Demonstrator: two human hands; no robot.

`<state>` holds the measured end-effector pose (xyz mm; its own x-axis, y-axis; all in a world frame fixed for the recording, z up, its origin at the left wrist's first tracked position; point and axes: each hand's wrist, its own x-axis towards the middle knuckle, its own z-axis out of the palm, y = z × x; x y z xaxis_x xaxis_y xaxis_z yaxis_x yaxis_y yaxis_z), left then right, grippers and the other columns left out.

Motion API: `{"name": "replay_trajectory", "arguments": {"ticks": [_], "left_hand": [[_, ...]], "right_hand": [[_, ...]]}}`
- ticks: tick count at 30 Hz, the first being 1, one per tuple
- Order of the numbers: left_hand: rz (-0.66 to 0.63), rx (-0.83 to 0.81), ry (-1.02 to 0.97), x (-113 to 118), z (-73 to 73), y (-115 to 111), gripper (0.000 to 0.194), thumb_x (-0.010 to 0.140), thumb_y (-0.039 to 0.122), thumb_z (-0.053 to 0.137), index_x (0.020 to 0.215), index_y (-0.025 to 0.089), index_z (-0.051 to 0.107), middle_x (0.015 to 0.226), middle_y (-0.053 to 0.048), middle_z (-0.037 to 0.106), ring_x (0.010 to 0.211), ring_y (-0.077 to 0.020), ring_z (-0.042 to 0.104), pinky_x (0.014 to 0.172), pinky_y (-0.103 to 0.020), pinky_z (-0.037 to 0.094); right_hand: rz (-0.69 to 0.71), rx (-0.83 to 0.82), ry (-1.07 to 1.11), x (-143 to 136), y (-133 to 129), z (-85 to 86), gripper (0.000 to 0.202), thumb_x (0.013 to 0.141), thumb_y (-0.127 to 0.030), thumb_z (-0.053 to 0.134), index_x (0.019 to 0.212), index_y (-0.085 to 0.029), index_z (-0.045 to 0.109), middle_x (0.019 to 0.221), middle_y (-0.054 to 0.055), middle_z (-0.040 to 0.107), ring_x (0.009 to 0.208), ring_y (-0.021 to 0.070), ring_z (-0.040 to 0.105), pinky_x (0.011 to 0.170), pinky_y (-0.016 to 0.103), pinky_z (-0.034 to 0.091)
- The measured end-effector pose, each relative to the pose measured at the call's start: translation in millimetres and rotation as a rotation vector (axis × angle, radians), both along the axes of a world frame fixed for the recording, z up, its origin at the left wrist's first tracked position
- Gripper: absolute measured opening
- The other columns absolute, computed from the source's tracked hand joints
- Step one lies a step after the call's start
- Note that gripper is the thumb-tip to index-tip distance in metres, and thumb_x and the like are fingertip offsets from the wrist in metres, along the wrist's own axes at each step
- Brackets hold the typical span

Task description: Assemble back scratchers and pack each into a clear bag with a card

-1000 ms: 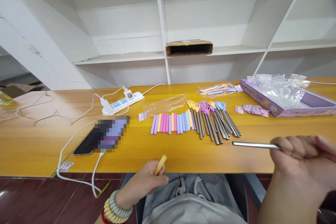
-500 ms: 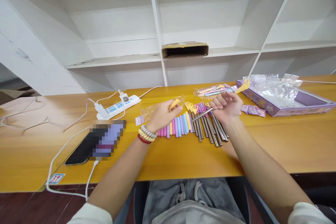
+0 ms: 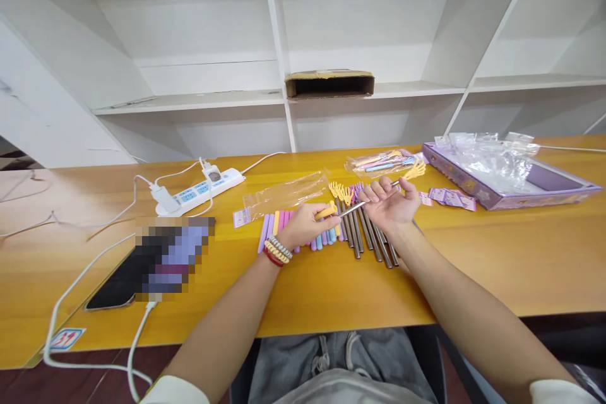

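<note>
Left hand [image 3: 303, 225]: pinching yellow tube [image 3: 326, 212], tilted slightly up-right
Right hand [image 3: 391, 205]: fingers curled around metal rod [image 3: 351, 209], above table [image 3: 331, 306]
Rod axis: slanted; yellow claw [image 3: 415, 169] up-right, bare end down-left beside tube, contact unclear

The left hand [image 3: 307, 227] grips a yellow tube [image 3: 326, 211]. The right hand [image 3: 392, 209] holds a metal rod [image 3: 351, 209] (yellow-clawed at one end) near it.
</note>
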<state>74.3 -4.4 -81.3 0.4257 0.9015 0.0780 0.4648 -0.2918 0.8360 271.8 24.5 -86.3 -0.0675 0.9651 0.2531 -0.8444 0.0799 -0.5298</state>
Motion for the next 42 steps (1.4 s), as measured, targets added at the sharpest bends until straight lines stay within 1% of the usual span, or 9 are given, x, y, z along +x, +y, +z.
{"name": "replay_trajectory", "arguments": {"ticks": [4,7,10,16,19,23,29,35,42], "left_hand": [[-0.019,-0.066,-0.026,2,-0.5,-1,0.032,0.082,0.044,0.048,0.07,0.015,0.054,0.055,0.003,0.056,0.039,-0.0089,0.048,0.038,-0.021,0.031],[0.06,0.065,0.03,-1,-1.0,3,0.03,0.083,0.042,0.048,0.071,0.016,0.054,0.053,0.003,0.053,0.043,-0.0091,0.047,0.044,-0.022,0.034],[0.132,0.256,0.118,-8,-1.3,9,0.026,0.083,0.038,0.05,0.07,0.016,0.054,0.06,0.003,0.053,0.055,-0.0104,0.049,0.053,-0.023,0.036],[0.268,0.464,0.162,-16,-4.8,19,0.02,0.083,0.033,0.051,0.078,0.016,0.06,0.075,-0.002,0.059,0.072,-0.0145,0.052,0.068,-0.026,0.038],[0.304,0.503,0.136,-16,-5.4,19,0.019,0.083,0.033,0.053,0.082,0.016,0.061,0.079,-0.003,0.06,0.076,-0.0151,0.053,0.07,-0.026,0.038],[0.28,0.518,0.143,-18,-4.9,19,0.021,0.085,0.034,0.051,0.08,0.016,0.061,0.074,-0.002,0.059,0.071,-0.0135,0.052,0.068,-0.025,0.037],[0.283,0.453,0.136,-24,-6.8,20,0.028,0.086,0.036,0.046,0.074,0.014,0.059,0.063,0.001,0.055,0.061,-0.0109,0.048,0.061,-0.024,0.034],[0.319,0.439,0.104,-17,-6.0,12,0.031,0.085,0.038,0.046,0.064,0.015,0.054,0.053,0.003,0.047,0.052,-0.0096,0.043,0.054,-0.024,0.032],[0.31,0.383,0.084,-2,-0.2,2,0.03,0.083,0.038,0.047,0.059,0.018,0.051,0.047,0.003,0.043,0.047,-0.0114,0.044,0.046,-0.024,0.03]], "right_hand": [[0.053,-0.014,-0.025,4,-2,-2.6,0.032,0.068,-0.05,0.054,0.062,-0.021,0.045,0.054,-0.002,0.043,0.059,0.0156,0.051,0.061,0.034,0.044],[0.042,-0.045,-0.019,11,1,0.0,0.036,0.067,-0.054,0.053,0.077,-0.02,0.056,0.067,0.003,0.056,0.075,0.0214,0.058,0.068,0.038,0.047],[-0.058,-0.08,0.049,23,9,1.8,0.046,0.068,-0.062,0.05,0.085,-0.019,0.058,0.081,0.007,0.062,0.081,0.023,0.06,0.068,0.039,0.048],[-0.281,-0.165,0.111,60,26,-3.4,0.058,0.067,-0.073,0.042,0.083,-0.02,0.056,0.078,0.007,0.063,0.071,0.0206,0.062,0.06,0.036,0.049],[-0.32,-0.227,0.012,67,30,-4.4,0.052,0.07,-0.068,0.044,0.078,-0.019,0.058,0.072,0.006,0.063,0.064,0.0191,0.062,0.056,0.034,0.049],[-0.353,-0.204,-0.202,62,32,-3.0,0.041,0.072,-0.058,0.051,0.067,-0.017,0.058,0.061,0.005,0.062,0.053,0.0157,0.06,0.049,0.028,0.046],[-0.513,-0.244,-0.463,48,34,-10.8,0.024,0.064,-0.036,0.066,0.058,-0.016,0.055,0.052,0.001,0.057,0.04,0.0109,0.05,0.034,0.023,0.034],[-0.646,-0.255,-0.47,32,28,-17.3,0.028,0.062,-0.024,0.066,0.048,-0.019,0.041,0.039,-0.007,0.04,0.032,0.007,0.038,0.031,0.022,0.032],[-0.604,-0.241,-0.52,10,20,-22.8,0.031,0.062,-0.022,0.066,0.05,-0.018,0.038,0.044,-0.008,0.04,0.034,0.0065,0.041,0.031,0.02,0.033]]}}
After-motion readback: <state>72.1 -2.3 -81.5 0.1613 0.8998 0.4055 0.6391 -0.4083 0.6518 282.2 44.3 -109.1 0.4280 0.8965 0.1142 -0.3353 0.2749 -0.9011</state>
